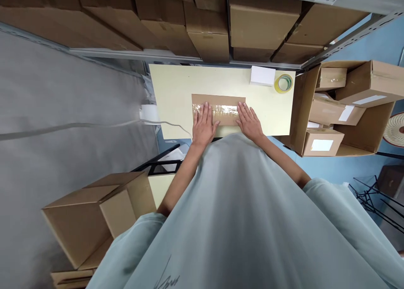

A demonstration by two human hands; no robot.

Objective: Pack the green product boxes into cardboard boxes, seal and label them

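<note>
In front of me on the pale yellow table (176,82) lies a brown cardboard box (221,100) with a strip of clear shiny tape (224,110) along its top. My left hand (204,127) rests flat on the box's left part, its fingers stretched out over the tape. On the right end, my right hand (249,121) lies with its fingers extended, the fingertips touching the box and the tape's end. Neither hand grips anything. A roll of tape (278,86) and a white stack of paper or labels (262,76) sit at the table's far right.
A shelf (151,54) full of cardboard boxes (208,44) runs behind the table. To the right stands a large open carton (298,112) holding several smaller boxes (322,143). Open cartons (78,221) are at lower left. A pale cable (120,124) reaches the table from the left.
</note>
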